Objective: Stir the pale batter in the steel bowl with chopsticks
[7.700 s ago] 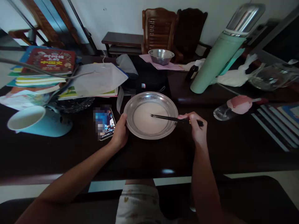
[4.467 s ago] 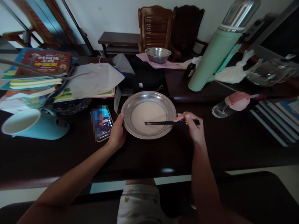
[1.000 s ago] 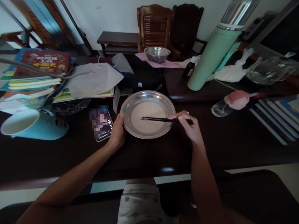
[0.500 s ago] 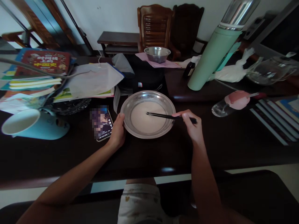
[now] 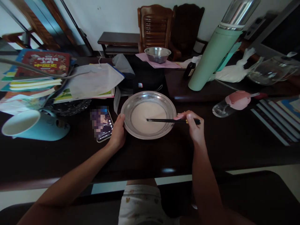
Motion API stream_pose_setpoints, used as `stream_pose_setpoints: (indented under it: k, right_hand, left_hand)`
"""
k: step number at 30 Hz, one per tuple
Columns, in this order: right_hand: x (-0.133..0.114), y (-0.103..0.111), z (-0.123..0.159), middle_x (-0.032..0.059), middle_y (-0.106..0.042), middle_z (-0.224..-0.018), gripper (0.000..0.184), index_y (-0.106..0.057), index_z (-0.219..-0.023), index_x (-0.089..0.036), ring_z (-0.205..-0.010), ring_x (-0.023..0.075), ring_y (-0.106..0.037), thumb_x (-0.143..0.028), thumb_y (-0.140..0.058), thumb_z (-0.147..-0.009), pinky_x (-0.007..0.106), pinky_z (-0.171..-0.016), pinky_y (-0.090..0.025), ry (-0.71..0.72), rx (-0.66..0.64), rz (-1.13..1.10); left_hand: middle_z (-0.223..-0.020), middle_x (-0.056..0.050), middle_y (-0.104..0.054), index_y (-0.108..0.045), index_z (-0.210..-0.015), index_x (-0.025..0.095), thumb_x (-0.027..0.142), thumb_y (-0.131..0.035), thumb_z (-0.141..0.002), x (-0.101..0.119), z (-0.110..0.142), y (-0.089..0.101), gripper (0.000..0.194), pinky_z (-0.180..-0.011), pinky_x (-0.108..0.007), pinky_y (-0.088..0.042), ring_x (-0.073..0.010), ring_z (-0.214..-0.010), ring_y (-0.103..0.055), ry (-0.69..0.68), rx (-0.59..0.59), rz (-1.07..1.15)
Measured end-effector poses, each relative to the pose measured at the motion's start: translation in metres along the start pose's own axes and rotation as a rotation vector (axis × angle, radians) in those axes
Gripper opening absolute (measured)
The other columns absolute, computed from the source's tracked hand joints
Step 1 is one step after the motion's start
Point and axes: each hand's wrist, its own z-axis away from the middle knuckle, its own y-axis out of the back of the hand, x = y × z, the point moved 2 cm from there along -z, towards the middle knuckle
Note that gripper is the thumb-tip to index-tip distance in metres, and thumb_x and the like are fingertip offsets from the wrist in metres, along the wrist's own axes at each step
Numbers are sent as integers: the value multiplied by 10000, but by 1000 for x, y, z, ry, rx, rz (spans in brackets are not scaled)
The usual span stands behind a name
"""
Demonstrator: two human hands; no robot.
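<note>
A wide metal bowl (image 5: 128, 127) stands on the dark table in front of me, with a pale, milky liquid (image 5: 150, 109) in it. My left hand (image 5: 118, 132) grips its left rim, thumb on top; the fingers beneath are mostly hidden. In my right hand (image 5: 193, 125) is a pair of black chopsticks (image 5: 164, 120), held close together and nearly level. Their tips dip into the liquid around the bowl's middle. Just left of my left hand lies a phone (image 5: 105, 126) with its screen lit.
A light blue mug (image 5: 35, 125) stands at the left, near stacked books (image 5: 42, 64). Behind the bowl are a black bag (image 5: 150, 75) and a smaller metal bowl (image 5: 158, 55). A tall green thermos (image 5: 213, 59), a pink-topped bottle (image 5: 236, 101) and a glass kettle (image 5: 269, 73) occupy the right.
The chopsticks have swung slightly, their tips lower in the liquid, as my right hand shifted a little right and down. My left hand and the bowl stay put.
</note>
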Motion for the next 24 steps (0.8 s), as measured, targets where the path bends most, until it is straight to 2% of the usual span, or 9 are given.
stream_pose_setpoints:
  k: [4,6,10,12,15,17,22,24]
  right_hand:
    - [-2,-6,-2,44,-893,-916,469,-898,-943,-325,-962,280,-834,-728,-677,-1037,463,-900,-655,34,-161,29]
    - [-2,-6,-2,42,-899,-951,451,-903,-950,-331,-979,278,-823,-719,-689,-1035,463,-913,-643,49,-137,65]
    - [0,0,0,35,-888,-898,451,-900,-908,-331,-902,263,-817,-672,-656,-1075,455,-896,-636,31,26,21]
    - [-1,0,1,30,-879,-863,448,-901,-920,-333,-868,255,-814,-664,-647,-1084,444,-873,-643,15,11,-24]
    - [-4,-5,0,34,-893,-914,454,-908,-950,-336,-920,263,-814,-711,-671,-1050,451,-896,-647,16,-138,0]
    - [-4,-6,-1,35,-903,-969,473,-908,-953,-337,-966,271,-810,-748,-683,-1023,462,-921,-639,27,-168,49]
    - [-4,0,-1,37,-891,-905,489,-906,-901,-333,-948,272,-801,-703,-636,-1071,467,-927,-612,14,2,69]
    - [-6,0,-1,34,-875,-856,507,-902,-873,-334,-902,267,-800,-691,-613,-1088,462,-897,-612,14,-15,38]
  left_hand:
    - [-1336,-82,-847,-757,-1247,217,529,-790,-922,0,0,0,451,-1196,-433,-593,-324,-1372,-745,-3,-9,4]
    - [-1326,-75,-850,-760,-1232,225,529,-786,-920,0,-1,0,437,-1182,-426,-600,-324,-1373,-744,2,-9,-2]
    - [-1356,-86,-836,-754,-1241,224,538,-782,-915,0,-1,0,454,-1188,-435,-597,-333,-1399,-728,-8,-11,-12]
    - [-1356,-94,-833,-756,-1255,222,535,-792,-915,0,-1,1,463,-1195,-444,-595,-341,-1406,-722,-9,-12,-10]
    - [-1364,-92,-828,-764,-1264,236,543,-794,-929,0,-1,1,455,-1206,-451,-591,-346,-1419,-713,-11,-29,-18]
    - [-1384,-95,-822,-762,-1265,231,545,-788,-936,0,0,2,455,-1217,-461,-585,-345,-1413,-717,-5,-25,-20]
    - [-1373,-82,-832,-767,-1232,234,511,-798,-937,1,1,1,406,-1219,-449,-589,-343,-1414,-720,10,-16,6]
    - [-1355,-80,-836,-777,-1210,245,515,-812,-927,1,1,1,392,-1205,-428,-600,-348,-1431,-709,10,-14,12]
